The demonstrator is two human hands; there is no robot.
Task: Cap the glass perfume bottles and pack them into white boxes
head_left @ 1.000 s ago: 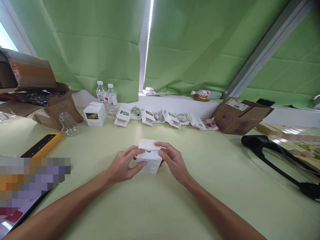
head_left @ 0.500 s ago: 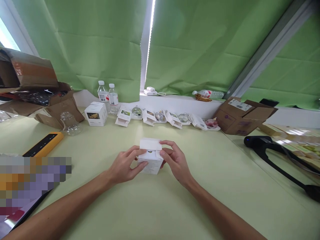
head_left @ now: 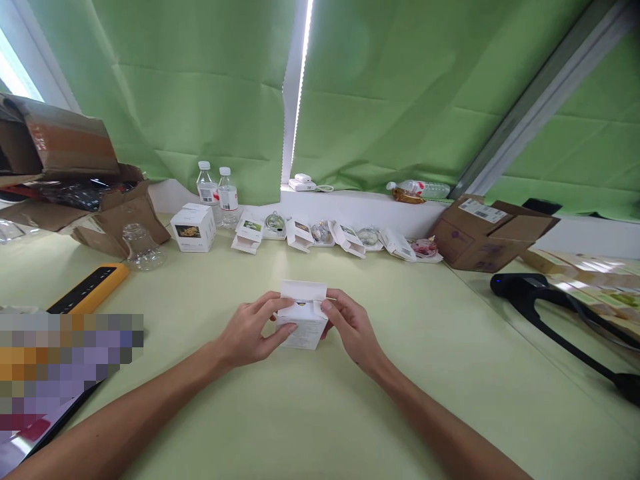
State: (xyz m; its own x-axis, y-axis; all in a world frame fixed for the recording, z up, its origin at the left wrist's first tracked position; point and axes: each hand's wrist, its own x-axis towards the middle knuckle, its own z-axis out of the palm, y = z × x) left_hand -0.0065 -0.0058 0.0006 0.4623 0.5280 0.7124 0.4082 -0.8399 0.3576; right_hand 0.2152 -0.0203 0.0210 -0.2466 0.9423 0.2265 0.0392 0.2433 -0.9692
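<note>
A small white cardboard box (head_left: 304, 331) stands on the pale green table in front of me, its top flap (head_left: 303, 291) raised at the far side. My left hand (head_left: 256, 328) is closed on the box's left side, with the thumb on the near face and the fingers at the top edge. On the right side, my right hand (head_left: 353, 325) grips the box, its thumb at the top right corner and its fingers curled behind. A small dark and yellow patch shows at the box's top opening. What lies inside is mostly hidden.
Along the back stand a closed white box (head_left: 194, 230), water bottles (head_left: 228, 199) and several opened boxes (head_left: 250, 230) beside round clear ornaments (head_left: 369, 236). A clear jar (head_left: 141, 248) and yellow power strip (head_left: 95, 290) are left; a brown carton (head_left: 487, 233) and black stand (head_left: 560, 333) are right.
My right index finger has come down from the raised flap to the box's right edge. The flap now stands more upright and shows wider. My left hand has barely moved.
</note>
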